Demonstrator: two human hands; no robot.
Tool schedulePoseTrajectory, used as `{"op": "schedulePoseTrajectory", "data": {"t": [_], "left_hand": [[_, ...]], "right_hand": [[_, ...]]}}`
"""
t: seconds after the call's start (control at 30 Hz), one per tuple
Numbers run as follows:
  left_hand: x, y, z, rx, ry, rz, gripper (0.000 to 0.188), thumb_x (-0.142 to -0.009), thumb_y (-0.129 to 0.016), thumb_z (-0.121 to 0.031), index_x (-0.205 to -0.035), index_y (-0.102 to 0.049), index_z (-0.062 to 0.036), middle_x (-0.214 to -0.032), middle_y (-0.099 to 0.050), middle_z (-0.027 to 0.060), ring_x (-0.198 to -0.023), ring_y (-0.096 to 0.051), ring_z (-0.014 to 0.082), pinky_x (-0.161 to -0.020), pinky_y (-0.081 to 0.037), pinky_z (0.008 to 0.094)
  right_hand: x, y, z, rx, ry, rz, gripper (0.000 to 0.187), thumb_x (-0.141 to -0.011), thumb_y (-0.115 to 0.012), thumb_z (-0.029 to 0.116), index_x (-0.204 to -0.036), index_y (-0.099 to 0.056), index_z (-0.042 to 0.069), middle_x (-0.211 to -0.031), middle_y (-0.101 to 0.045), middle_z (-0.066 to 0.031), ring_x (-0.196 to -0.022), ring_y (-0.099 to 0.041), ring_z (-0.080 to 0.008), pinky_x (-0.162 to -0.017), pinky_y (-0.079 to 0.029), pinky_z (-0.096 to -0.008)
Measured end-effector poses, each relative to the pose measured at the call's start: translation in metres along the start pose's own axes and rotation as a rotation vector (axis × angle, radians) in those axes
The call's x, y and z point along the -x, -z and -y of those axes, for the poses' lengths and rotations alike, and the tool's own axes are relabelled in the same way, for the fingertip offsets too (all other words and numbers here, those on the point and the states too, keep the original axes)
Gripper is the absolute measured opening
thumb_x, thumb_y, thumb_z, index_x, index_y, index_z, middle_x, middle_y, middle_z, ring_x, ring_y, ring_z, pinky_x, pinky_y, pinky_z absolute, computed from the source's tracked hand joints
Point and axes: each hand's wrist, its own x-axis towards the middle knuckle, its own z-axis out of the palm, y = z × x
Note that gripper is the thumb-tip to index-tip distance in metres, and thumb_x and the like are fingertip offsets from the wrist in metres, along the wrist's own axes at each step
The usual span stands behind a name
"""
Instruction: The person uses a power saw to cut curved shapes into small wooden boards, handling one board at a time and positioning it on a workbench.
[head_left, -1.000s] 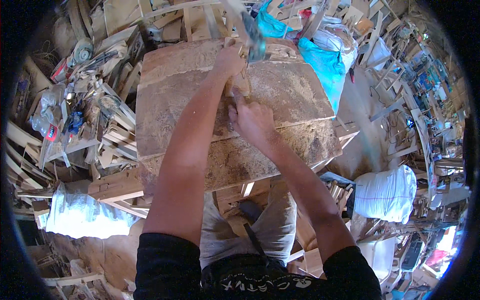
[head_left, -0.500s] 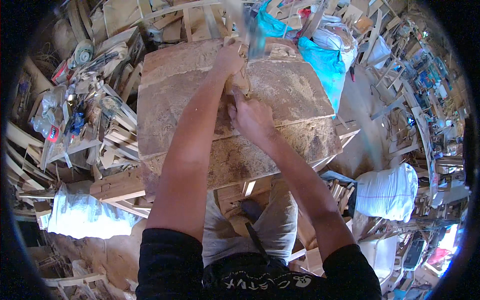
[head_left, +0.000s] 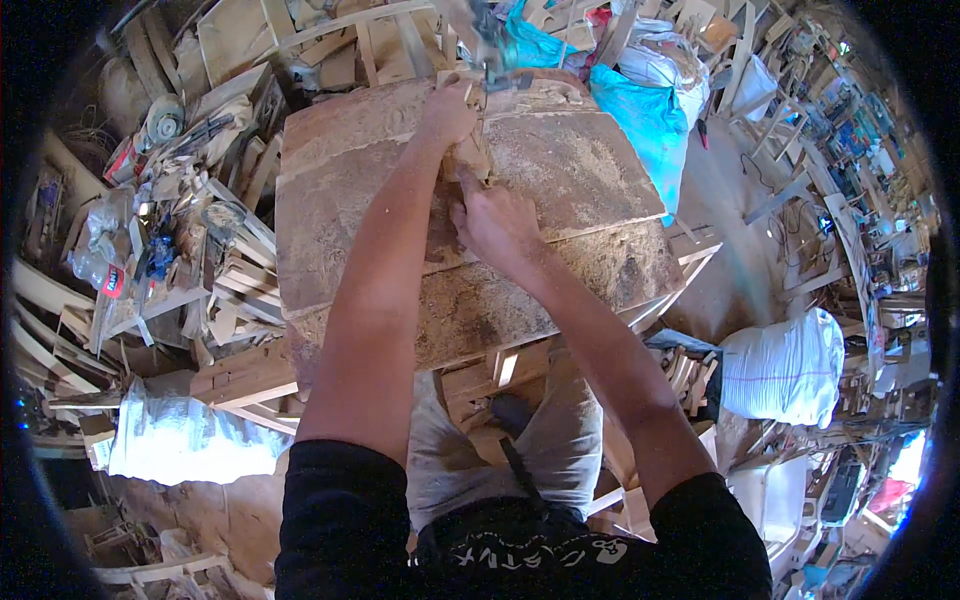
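A short piece of wood (head_left: 469, 155) lies on a dust-covered brown worktable (head_left: 350, 200), close beside what looks like a band saw's blade and guide (head_left: 490, 75) at the far edge. My left hand (head_left: 450, 112) reaches to the far part of the wood, its fingers closed over it. At the near end, my right hand (head_left: 500, 222) presses the wood with a stretched index finger, while its other fingers curl in. The wood's far end is partly covered by my left hand. Sawdust lies around both hands.
Turquoise sacks (head_left: 640, 120) stand against the table's far right corner. Wood offcuts (head_left: 240, 280) and a plastic bottle (head_left: 100, 270) are heaped on the left. A stuffed white sack (head_left: 785, 368) sits at the right. Beneath the table's near edge are wooden frame parts.
The whole view has shifted slightly. Both hands keep nearly the same grip on the wood, with only a small movement. The saw guide looks less smeared now.
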Motion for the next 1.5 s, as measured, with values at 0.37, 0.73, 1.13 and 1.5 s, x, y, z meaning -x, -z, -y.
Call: {"op": "schedulePoseTrajectory", "data": {"t": [0.37,0.73,1.13,1.5], "left_hand": [[-0.012,-0.010,0.019,-0.016,-0.039,-0.071,0.048,-0.087,-0.063,-0.020,-0.133,-0.061,-0.0082,-0.126,-0.068,0.0232,-0.116,-0.065,0.0421,-0.102,-0.052,0.0498],[-0.009,-0.004,0.016,-0.059,-0.038,-0.019,0.051,-0.086,-0.062,-0.020,-0.135,-0.060,-0.0057,-0.133,-0.066,0.0206,-0.120,-0.064,0.0402,-0.103,-0.051,0.0487],[-0.017,-0.012,0.030,-0.066,-0.087,-0.085,0.056,-0.089,-0.061,-0.022,-0.143,-0.057,-0.0100,-0.140,-0.062,0.0195,-0.125,-0.062,0.0371,-0.106,-0.050,0.0458],[-0.023,-0.012,0.031,-0.076,-0.042,-0.078,0.048,-0.086,-0.063,-0.020,-0.134,-0.064,-0.0102,-0.134,-0.065,0.0209,-0.117,-0.065,0.0412,-0.102,-0.052,0.0485]], "right_hand": [[-0.008,-0.005,0.002,-0.011,0.010,0.041,0.062,-0.092,-0.065,0.024,-0.144,-0.044,-0.002,-0.086,-0.071,-0.0262,-0.086,-0.070,-0.0490,-0.079,-0.057,-0.0596],[-0.011,-0.005,0.005,-0.012,-0.032,0.058,0.072,-0.090,-0.067,0.026,-0.151,-0.041,-0.002,-0.088,-0.072,-0.0283,-0.087,-0.072,-0.0470,-0.079,-0.057,-0.0580],[-0.015,-0.004,0.010,0.034,-0.014,0.080,0.079,-0.082,-0.073,0.019,-0.151,-0.040,-0.002,-0.093,-0.071,-0.0294,-0.091,-0.072,-0.0457,-0.080,-0.059,-0.0557],[-0.019,-0.004,0.011,0.030,-0.025,0.087,0.078,-0.081,-0.069,0.013,-0.151,-0.039,-0.004,-0.092,-0.071,-0.0294,-0.091,-0.072,-0.0452,-0.079,-0.059,-0.0555]]}}
